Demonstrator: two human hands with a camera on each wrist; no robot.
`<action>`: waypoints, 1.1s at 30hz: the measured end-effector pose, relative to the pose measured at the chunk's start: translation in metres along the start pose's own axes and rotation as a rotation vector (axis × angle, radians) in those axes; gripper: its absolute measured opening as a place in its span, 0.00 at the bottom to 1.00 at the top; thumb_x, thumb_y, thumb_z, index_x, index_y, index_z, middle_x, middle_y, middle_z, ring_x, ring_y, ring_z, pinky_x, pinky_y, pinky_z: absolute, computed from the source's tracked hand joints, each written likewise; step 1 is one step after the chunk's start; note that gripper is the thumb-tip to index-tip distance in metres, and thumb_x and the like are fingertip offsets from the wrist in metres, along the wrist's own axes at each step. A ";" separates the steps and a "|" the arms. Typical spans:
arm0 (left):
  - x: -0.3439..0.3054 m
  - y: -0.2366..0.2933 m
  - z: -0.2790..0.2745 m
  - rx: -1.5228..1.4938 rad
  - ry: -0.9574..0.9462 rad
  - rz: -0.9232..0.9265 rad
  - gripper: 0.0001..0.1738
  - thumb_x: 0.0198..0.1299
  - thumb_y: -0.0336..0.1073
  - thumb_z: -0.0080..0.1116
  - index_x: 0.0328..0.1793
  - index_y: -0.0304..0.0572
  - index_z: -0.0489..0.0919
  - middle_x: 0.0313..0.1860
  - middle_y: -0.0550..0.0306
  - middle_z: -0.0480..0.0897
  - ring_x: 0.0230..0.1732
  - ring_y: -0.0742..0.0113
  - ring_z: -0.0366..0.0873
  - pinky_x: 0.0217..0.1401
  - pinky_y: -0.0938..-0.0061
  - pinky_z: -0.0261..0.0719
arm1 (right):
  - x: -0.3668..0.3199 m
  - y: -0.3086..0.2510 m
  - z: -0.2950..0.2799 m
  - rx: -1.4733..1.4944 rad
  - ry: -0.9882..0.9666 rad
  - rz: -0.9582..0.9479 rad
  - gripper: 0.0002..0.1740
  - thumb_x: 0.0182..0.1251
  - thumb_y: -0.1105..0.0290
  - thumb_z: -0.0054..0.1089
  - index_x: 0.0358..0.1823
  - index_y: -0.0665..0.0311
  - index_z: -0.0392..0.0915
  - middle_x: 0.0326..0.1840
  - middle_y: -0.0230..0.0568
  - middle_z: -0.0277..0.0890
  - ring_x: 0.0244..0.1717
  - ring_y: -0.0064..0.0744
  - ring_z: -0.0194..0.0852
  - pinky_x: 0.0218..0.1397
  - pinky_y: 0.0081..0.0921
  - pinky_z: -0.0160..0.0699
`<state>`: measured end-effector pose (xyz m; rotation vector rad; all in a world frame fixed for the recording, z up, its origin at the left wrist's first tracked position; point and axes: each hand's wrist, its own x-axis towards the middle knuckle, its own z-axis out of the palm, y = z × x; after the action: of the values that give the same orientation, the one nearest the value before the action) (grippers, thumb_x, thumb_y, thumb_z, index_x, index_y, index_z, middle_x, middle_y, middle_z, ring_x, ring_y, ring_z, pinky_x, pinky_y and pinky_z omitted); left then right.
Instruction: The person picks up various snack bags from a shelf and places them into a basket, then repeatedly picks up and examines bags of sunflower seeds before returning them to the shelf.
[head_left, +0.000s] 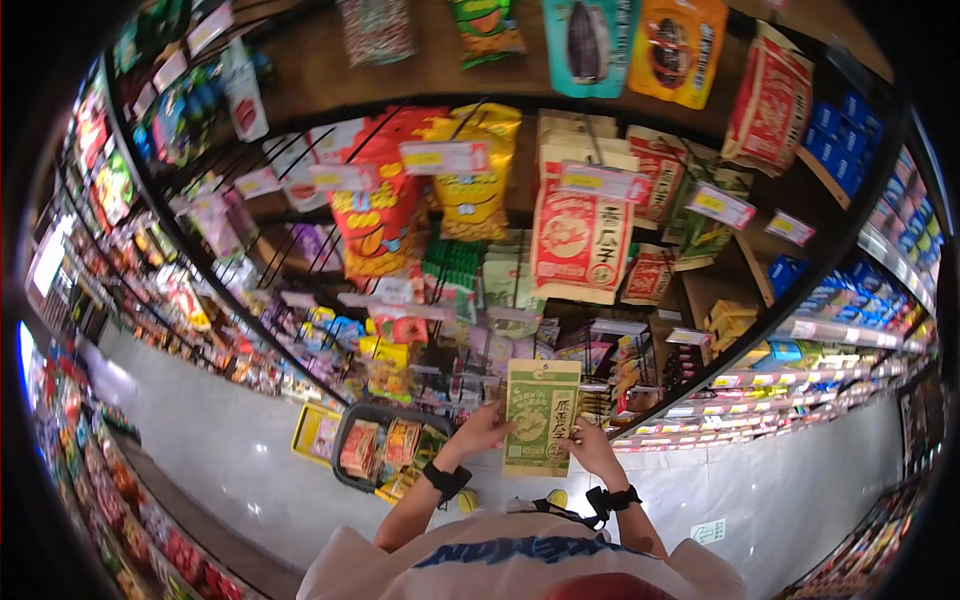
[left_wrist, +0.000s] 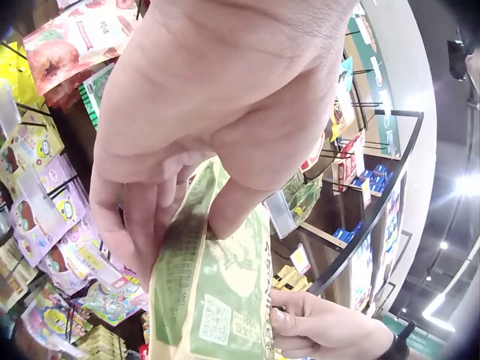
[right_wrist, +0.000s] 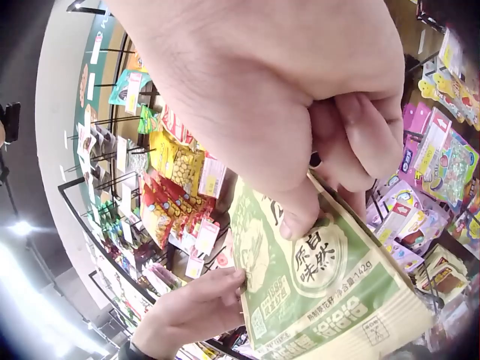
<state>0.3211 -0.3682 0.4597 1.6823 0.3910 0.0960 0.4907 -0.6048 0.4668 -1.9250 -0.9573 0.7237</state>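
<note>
A green and cream bag of sunflower seeds (head_left: 541, 405) stands upright before the person's chest in the head view. My left hand (head_left: 484, 432) grips its left edge, and my right hand (head_left: 594, 448) pinches the right edge. In the left wrist view, the left thumb presses the printed front of the bag (left_wrist: 232, 300) while the fingers lie behind it. The right wrist view shows the right thumb on the front of the bag (right_wrist: 315, 262), near its round label, with the fingers curled behind.
A dark shopping basket (head_left: 352, 478) with several snack bags stands on the floor to the left. Ahead is a rack with hanging red-and-cream seed bags (head_left: 583, 235), yellow snack bags (head_left: 478, 190) and price tags on hooks. More shelves line the right, above the grey tiled floor (head_left: 760, 490).
</note>
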 end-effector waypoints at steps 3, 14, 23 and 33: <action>-0.011 -0.009 -0.008 0.002 0.011 0.047 0.25 0.68 0.38 0.64 0.64 0.31 0.71 0.37 0.48 0.85 0.27 0.71 0.82 0.26 0.75 0.79 | 0.002 -0.010 0.009 0.005 -0.023 -0.018 0.24 0.66 0.68 0.71 0.60 0.69 0.74 0.44 0.49 0.87 0.42 0.39 0.88 0.44 0.32 0.82; -0.082 -0.067 -0.047 0.031 0.036 0.274 0.25 0.62 0.30 0.68 0.64 0.31 0.74 0.48 0.43 0.88 0.47 0.55 0.88 0.48 0.63 0.85 | 0.002 -0.036 0.079 -0.142 -0.154 0.008 0.30 0.60 0.76 0.72 0.64 0.70 0.73 0.49 0.50 0.87 0.45 0.41 0.88 0.47 0.35 0.84; -0.142 -0.048 -0.052 0.045 -0.051 -0.043 0.31 0.58 0.26 0.68 0.68 0.32 0.73 0.51 0.48 0.87 0.51 0.62 0.86 0.54 0.68 0.84 | -0.034 -0.041 0.115 -0.266 -0.232 -0.004 0.35 0.58 0.65 0.74 0.67 0.67 0.72 0.43 0.60 0.84 0.44 0.61 0.83 0.47 0.46 0.80; -0.168 -0.042 0.003 -0.145 -0.014 0.011 0.31 0.63 0.24 0.66 0.72 0.28 0.67 0.51 0.47 0.88 0.52 0.61 0.88 0.55 0.69 0.83 | -0.094 -0.052 0.088 -0.204 -0.180 -0.037 0.29 0.58 0.69 0.74 0.60 0.70 0.75 0.45 0.58 0.85 0.43 0.59 0.84 0.49 0.43 0.83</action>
<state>0.1555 -0.4187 0.4451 1.5414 0.3554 0.1181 0.3545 -0.6270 0.4811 -2.0366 -1.2151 0.8144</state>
